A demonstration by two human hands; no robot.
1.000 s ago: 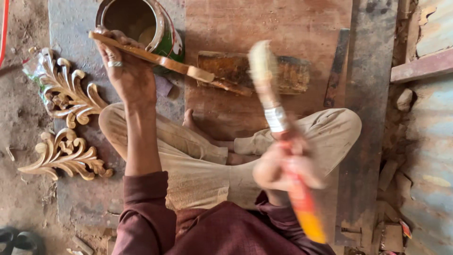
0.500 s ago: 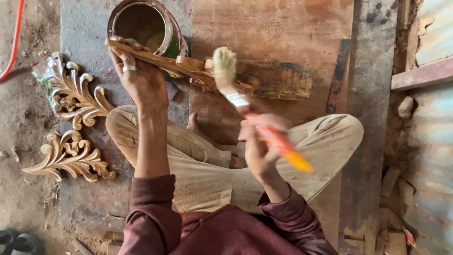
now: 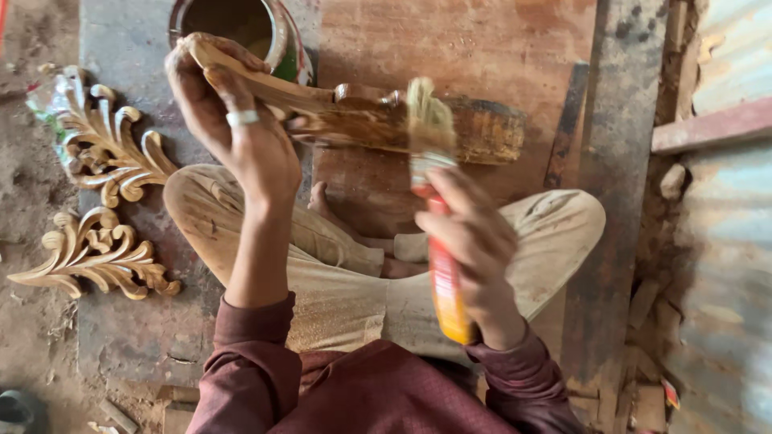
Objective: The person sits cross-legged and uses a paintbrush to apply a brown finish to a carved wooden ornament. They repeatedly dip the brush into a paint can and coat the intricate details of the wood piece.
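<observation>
1 head-worn camera looks steeply down, close above the person's crossed legs (image 3: 338,265) and both hands, toward a wooden board (image 3: 482,48) on the ground; carved ornaments (image 3: 100,201) lie at the left edge.

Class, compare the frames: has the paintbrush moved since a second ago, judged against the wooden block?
Yes. The paintbrush in the right hand came down from mid-air; its bristles now touch the carved piece over the wooden block.

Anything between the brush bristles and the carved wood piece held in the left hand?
Nothing visible. The brush bristles lie directly on the carved wood piece, which the left hand holds at its far end; the right hand grips the handle.
</observation>
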